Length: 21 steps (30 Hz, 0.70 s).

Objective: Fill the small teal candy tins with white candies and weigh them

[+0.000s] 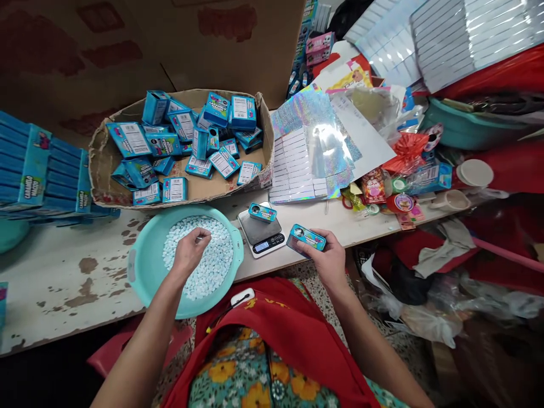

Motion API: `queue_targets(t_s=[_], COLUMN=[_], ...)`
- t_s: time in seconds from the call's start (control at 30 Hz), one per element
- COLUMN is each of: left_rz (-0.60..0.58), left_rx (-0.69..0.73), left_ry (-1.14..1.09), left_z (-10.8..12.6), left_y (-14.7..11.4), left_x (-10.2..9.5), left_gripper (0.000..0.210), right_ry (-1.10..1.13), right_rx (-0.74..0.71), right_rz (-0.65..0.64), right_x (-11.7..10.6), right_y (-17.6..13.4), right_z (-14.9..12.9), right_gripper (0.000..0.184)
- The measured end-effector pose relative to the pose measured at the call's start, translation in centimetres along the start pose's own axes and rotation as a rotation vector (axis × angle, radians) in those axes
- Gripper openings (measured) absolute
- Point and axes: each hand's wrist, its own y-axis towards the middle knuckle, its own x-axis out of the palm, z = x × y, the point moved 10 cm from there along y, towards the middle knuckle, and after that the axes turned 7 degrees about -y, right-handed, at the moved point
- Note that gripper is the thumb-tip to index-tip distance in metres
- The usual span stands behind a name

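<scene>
My left hand [190, 253] hovers above a turquoise basin [147, 272] of small pale-blue candies [212, 266]. Its fingers are pinched together, and whatever they may hold is hidden. In my right hand [329, 258] is a small blue candy box [308, 236], gripped between thumb and fingers and tilted, to the right of a digital kitchen scale [257, 229]. Another blue candy box [262, 212] lies on the scale's plate. The scale's display is lit, but its figures are too small to read.
Behind the basin, a cut-down cardboard box [187, 201] holds many blue candy boxes. Stacked blue display cartons [34, 164] stand at left. Shiny sticker sheets [297, 158], wrappers and cups crowd the table's [85, 300] right side. Red cloth [280, 334] covers my lap.
</scene>
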Motion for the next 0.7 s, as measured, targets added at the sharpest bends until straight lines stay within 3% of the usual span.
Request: queue_targets(t_s=[0.1,0.43,0.6,0.7], left_rz=[-0.046,-0.283,-0.483,-0.520], left_rx=[-0.041,0.081,0.064,0.066], left_ry=[0.073,0.595,0.636,0.646], left_z=[-2.1,-1.8,-2.9,-3.2], left_y=[-0.4,-1.3,-2.0,-2.7], left_x=[1.1,7.6,9.3,9.4], left_gripper=[0.018,0.037,0.019,0.021], right_ry=[-0.020,-0.025,-0.005,-0.006], right_rx=[-0.003,-0.012,0.002,0.007], right_rz=[0.005,-0.007,-0.016,-0.017], right_x=[-0.1,-0.5,-0.4,-0.4], right_y=[0.2,0.4,0.5,0.5], right_z=[0.2,0.9,1.3,1.4], right_gripper=[0.051,0.052,0.051,0.051])
